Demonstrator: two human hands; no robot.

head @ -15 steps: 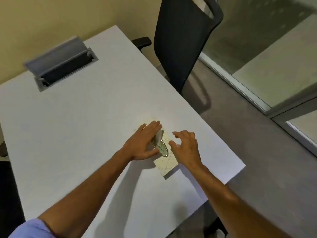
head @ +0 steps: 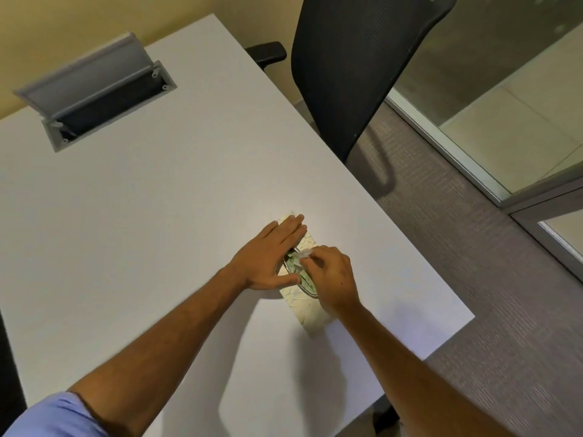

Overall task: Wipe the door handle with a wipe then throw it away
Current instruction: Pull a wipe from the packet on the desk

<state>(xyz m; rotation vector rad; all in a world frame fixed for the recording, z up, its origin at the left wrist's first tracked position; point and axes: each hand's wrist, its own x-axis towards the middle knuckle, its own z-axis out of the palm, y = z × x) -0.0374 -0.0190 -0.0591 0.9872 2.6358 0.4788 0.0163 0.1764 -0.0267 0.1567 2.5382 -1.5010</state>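
A pale cream wipe pack (head: 307, 313) lies flat on the white table (head: 164, 216) near its right edge. My left hand (head: 268, 257) rests flat on the pack's left side, fingers together, pressing it down. My right hand (head: 331, 279) sits over the pack's oval opening, its fingertips pinched on a white wipe (head: 304, 254) that sticks up out of the opening. Greenish lining shows at the opening between my hands. No door handle is in view.
A black mesh office chair (head: 353, 64) stands beyond the table's right edge. A grey cable hatch (head: 94, 89) stands open at the table's far left. Grey carpet (head: 473, 279) and a glass partition with a metal frame (head: 448, 146) lie to the right.
My right hand has moved left onto the pack's opening and pinched the tip of a wipe. My left hand has flattened onto the pack.
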